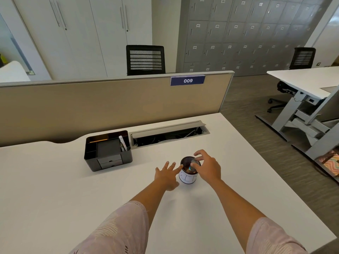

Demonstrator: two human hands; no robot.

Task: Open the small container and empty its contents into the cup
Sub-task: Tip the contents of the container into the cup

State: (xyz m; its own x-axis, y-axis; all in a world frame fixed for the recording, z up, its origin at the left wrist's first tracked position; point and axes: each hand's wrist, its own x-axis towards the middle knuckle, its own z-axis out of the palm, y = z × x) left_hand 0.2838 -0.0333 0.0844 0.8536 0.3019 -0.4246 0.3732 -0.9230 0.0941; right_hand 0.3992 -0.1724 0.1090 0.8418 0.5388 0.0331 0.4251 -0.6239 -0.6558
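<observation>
The cup (189,176) stands upright on the white desk (211,208), white outside with dark line markings, dark inside. Over its mouth I hold a small, round, shiny container (194,164), tilted; its contents are too blurred to tell.

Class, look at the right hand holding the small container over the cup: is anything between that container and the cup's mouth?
Nothing visible blocks it. The right hand holds the small container directly above the open cup; the left hand rests beside the cup, clear of its mouth.
</observation>
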